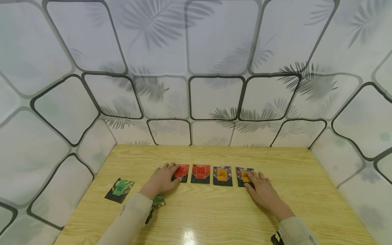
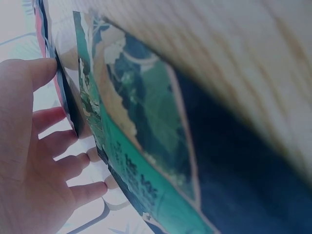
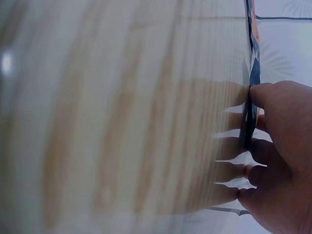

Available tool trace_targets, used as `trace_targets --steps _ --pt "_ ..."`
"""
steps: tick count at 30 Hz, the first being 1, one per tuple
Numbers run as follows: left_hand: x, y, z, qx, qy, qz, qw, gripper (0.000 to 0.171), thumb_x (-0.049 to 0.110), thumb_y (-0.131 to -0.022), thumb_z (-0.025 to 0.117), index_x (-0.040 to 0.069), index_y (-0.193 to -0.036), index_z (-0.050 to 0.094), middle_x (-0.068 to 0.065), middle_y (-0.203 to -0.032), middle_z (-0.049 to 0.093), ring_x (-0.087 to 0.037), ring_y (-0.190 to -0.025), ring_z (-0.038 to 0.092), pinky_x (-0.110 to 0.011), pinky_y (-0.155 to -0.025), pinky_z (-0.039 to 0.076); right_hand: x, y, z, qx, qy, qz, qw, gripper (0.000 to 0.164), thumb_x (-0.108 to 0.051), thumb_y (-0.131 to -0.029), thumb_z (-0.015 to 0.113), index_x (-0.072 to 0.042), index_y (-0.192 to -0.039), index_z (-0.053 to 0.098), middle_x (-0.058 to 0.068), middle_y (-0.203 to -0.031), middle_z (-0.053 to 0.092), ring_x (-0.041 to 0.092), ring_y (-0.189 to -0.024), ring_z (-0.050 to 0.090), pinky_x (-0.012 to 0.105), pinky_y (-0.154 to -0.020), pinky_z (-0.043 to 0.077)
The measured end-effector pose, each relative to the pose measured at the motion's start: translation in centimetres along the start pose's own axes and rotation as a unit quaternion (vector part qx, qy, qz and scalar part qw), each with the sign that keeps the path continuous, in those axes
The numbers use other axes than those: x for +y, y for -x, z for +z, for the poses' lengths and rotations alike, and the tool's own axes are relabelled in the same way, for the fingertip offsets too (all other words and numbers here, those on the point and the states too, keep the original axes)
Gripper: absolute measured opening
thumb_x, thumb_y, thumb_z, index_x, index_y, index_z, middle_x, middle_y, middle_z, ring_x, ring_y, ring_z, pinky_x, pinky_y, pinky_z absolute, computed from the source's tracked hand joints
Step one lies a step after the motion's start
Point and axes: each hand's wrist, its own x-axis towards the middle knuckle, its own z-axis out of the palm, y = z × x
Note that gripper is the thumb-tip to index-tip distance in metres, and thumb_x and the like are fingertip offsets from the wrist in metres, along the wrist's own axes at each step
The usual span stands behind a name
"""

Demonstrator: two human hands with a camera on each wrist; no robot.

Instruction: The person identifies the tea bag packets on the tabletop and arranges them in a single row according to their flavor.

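Note:
Four flat packets lie in a row on the wooden table. My left hand [image 1: 163, 178] rests over the leftmost red packet [image 1: 182, 172], thumb at its near edge and fingers reaching past its far side. Beside it lies a second red packet [image 1: 200, 173]. To the right is a packet with an orange label [image 1: 222, 175]. My right hand [image 1: 261, 190] touches the matching orange-label packet [image 1: 241, 174] at the row's right end, its thumb at the near edge. In the right wrist view the fingers [image 3: 258, 173] are spread against the tabletop.
A green packet [image 1: 119, 190] lies tilted at the left of the table [image 1: 214, 217]. Another green packet [image 1: 158, 201] is partly hidden under my left forearm and looms large in the left wrist view. Patterned cloth walls [image 1: 214, 98] enclose the table's back and sides.

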Motion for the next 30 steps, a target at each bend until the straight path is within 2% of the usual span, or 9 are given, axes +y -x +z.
trace_targets --steps 18,25,30 --pt "0.1 0.1 -0.1 0.005 -0.001 0.001 1.0000 0.067 0.047 -0.107 0.058 0.010 -0.161 0.044 -0.019 -0.166 0.043 -0.047 -0.153 0.040 -0.069 -0.119 0.037 0.1 0.0 0.3 0.000 -0.001 0.001 1.000 0.061 -0.034 -0.112 0.052 0.004 -0.159 0.041 0.033 -0.163 0.038 0.061 -0.151 0.028 0.079 -0.118 0.025" --pt "-0.5 0.5 -0.6 0.013 0.013 0.016 0.9997 0.064 0.044 -0.107 0.059 0.010 -0.160 0.046 -0.022 -0.166 0.042 -0.052 -0.150 0.041 -0.070 -0.117 0.038 0.1 -0.1 0.5 0.001 -0.004 0.000 1.000 0.062 -0.034 -0.112 0.052 0.004 -0.159 0.041 0.034 -0.163 0.037 0.062 -0.151 0.027 0.079 -0.118 0.023" --pt "-1.4 1.1 -1.5 0.029 -0.006 0.025 0.9992 0.063 0.043 -0.108 0.058 0.008 -0.159 0.046 -0.024 -0.163 0.044 -0.055 -0.146 0.044 -0.073 -0.113 0.041 0.2 0.0 0.5 0.005 -0.006 0.001 1.000 0.062 -0.034 -0.112 0.051 0.004 -0.159 0.040 0.034 -0.163 0.037 0.062 -0.151 0.026 0.079 -0.118 0.023"
